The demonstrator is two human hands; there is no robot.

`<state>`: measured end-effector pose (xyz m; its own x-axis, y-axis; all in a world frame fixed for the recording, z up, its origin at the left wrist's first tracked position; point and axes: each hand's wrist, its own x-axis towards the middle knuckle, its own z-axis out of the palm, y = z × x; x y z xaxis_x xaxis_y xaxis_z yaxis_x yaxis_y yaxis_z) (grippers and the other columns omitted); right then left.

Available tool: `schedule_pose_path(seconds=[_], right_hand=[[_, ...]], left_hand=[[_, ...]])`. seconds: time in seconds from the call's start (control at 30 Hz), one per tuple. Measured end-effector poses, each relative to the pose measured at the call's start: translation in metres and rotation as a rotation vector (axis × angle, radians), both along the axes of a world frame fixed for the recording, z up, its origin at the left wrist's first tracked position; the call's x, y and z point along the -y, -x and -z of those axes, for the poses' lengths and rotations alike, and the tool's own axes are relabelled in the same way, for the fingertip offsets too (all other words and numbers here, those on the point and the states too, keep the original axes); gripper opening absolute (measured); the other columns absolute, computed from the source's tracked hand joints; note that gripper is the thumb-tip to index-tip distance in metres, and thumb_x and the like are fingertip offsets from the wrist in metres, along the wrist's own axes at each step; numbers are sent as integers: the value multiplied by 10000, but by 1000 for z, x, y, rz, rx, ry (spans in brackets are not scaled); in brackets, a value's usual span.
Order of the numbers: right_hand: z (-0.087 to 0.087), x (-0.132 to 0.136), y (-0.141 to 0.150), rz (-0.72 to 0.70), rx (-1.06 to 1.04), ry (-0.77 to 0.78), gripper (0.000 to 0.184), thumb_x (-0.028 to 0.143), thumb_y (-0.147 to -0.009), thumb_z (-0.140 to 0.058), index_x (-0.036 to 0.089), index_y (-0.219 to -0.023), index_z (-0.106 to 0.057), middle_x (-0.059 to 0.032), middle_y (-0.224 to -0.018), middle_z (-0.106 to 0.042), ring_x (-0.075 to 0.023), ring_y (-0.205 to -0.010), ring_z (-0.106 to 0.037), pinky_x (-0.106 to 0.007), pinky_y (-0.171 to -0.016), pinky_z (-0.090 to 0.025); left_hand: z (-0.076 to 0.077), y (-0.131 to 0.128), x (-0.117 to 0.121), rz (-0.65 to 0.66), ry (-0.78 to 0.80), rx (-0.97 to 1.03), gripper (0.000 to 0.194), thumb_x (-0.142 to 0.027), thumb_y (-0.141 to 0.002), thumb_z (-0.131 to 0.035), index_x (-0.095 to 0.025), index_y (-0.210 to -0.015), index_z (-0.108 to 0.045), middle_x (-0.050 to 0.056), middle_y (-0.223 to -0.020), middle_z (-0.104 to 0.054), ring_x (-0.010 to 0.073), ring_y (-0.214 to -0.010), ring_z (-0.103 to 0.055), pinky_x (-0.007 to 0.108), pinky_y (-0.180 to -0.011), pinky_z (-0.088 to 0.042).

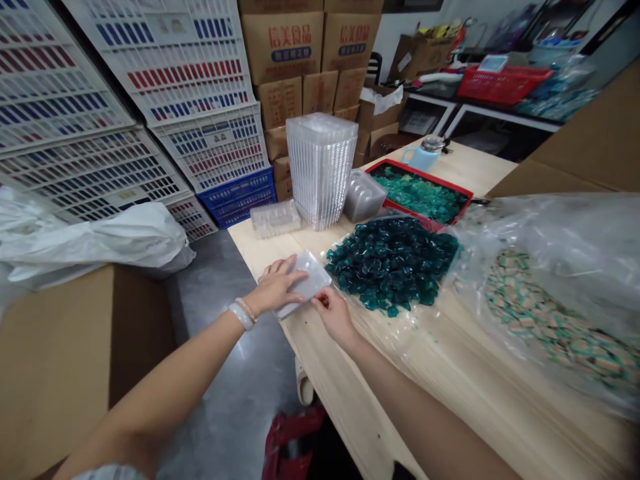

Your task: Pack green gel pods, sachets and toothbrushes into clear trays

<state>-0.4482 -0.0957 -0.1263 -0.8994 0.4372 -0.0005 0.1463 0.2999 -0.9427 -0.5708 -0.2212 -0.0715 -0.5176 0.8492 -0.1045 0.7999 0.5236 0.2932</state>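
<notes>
A clear plastic box (311,270) lies near the left edge of the wooden table. My left hand (277,287) rests flat across it with fingers spread. At the box's near right corner, my right hand (332,309) pinches the edge between thumb and finger. Just to the right of the box spreads a heap of dark teal, glossy pieces (395,260) on a plastic sheet. Behind it stand a tall stack of clear plastic trays (321,170), a shorter stack of clear trays (365,195) and a low clear box (275,219). What the box holds is hard to make out.
A red-rimmed tray (470,198) holds green pieces, near a light blue mug (423,157). Right of the heap lies a clear bag (565,233) of striped pieces. Crates (210,143) and cartons (285,50) are stacked behind. A large cardboard box (55,353) stands at left.
</notes>
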Motion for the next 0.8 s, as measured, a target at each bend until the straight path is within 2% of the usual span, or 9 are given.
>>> schedule_pose_path(seconds=[0.13, 0.23, 0.33, 0.43, 0.53, 0.6, 0.7, 0.73, 0.8], right_hand=[[-1, 2, 0, 0, -2, 46, 99, 278, -692, -495, 189, -687, -452, 29, -631, -493, -115, -573, -470, -240, -560, -380], [-7, 4, 3, 55, 5, 41, 110, 274, -673, -503, 191, -636, -442, 37, -592, -476, -110, -555, -460, -236, -547, -373], [-13, 6, 9, 148, 156, 209, 131, 222, -611, -537, 195, -594, -410, 63, -520, -448, -92, -470, -450, -214, -472, -358], [-15, 7, 14, 186, 338, 419, 117, 171, -597, -495, 200, -620, -384, 77, -453, -458, -91, -342, -437, -199, -357, -314], [-17, 8, 13, 196, 360, 486, 63, 186, -648, -438, 199, -656, -377, 58, -456, -501, -107, -320, -461, -205, -327, -333], [-24, 8, 7, 217, 326, 492, 57, 225, -687, -431, 195, -671, -386, 54, -485, -507, -97, -345, -473, -204, -349, -363], [-47, 9, -7, 244, 81, 492, 163, 318, -710, -492, 181, -791, -457, 23, -644, -559, -87, -456, -523, -212, -441, -426], [-57, 8, -14, 235, -26, 529, 254, 347, -703, -523, 187, -893, -470, 3, -747, -582, -94, -530, -555, -223, -495, -453], [-76, 4, -33, 205, -162, 659, 455, 386, -685, -572, 226, -1085, -425, -27, -928, -587, -119, -669, -591, -255, -586, -479]], left_hand=[[-1, 2, 0, 2, -8, -5, 563, -578, -653, -545, -361, -1164, -454, 22, -1408, -152, 316, -1207, -234, 468, -958, -234], [-3, 1, 1, 1, -20, -4, 547, -559, -664, -545, -353, -1162, -452, 28, -1407, -158, 317, -1211, -237, 477, -957, -240], [-4, -8, -2, -15, -20, -25, 464, -488, -673, -566, -303, -1095, -506, 41, -1408, -159, 327, -1239, -196, 507, -973, -202], [-2, -23, -10, -11, -10, -105, 217, -331, -697, -557, -211, -875, -588, 43, -1408, -173, 350, -1274, -84, 560, -992, -71], [-5, -31, -19, -1, 14, -111, 109, -204, -716, -493, -146, -754, -578, 90, -1396, -204, 356, -1278, -66, 584, -981, -66], [-17, -30, -22, -47, 13, -50, 120, -183, -728, -462, -124, -754, -563, 136, -1379, -231, 349, -1273, -119, 575, -975, -134], [-52, -36, -21, -154, -115, -1, 119, -193, -740, -443, -124, -756, -539, 136, -1372, -241, 321, -1278, -133, 556, -984, -152], [-65, -43, -21, -151, -183, 14, 112, -198, -746, -439, -132, -754, -529, 121, -1373, -241, 304, -1284, -125, 544, -995, -142], [-83, -68, -22, -27, -306, 102, 107, -206, -768, -422, -153, -739, -511, 93, -1361, -270, 254, -1287, -147, 495, -1022, -145]])
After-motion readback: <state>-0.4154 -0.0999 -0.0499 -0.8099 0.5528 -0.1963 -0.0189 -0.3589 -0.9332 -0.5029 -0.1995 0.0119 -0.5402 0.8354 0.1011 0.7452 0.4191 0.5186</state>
